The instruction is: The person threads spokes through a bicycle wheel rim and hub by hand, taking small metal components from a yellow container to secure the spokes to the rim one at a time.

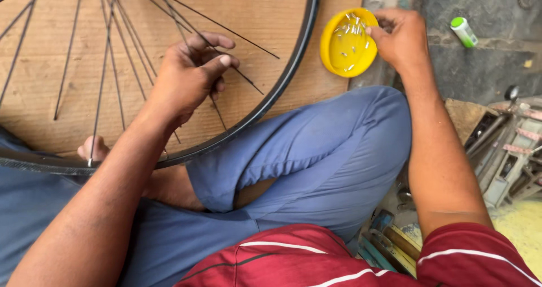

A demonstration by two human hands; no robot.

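A black bicycle wheel rim point(285, 72) with loose thin spokes lies on a wooden board point(51, 72) across my lap. My left hand point(189, 75) sits inside the rim, its fingers pinched on one dark spoke point(248, 79). My right hand point(401, 38) reaches to a yellow plastic lid point(339, 58) beyond my knee; its fingertips touch the lid's rim, where several small silver nipples point(351, 30) lie. Whether the fingers hold a nipple is hidden.
My folded legs in blue trousers point(316, 157) fill the middle. A small white bottle with a green cap point(464, 31) lies on the grey floor at the right. Metal tools and parts point(502, 151) crowd the right edge, and more tools point(389, 242) sit by my right knee.
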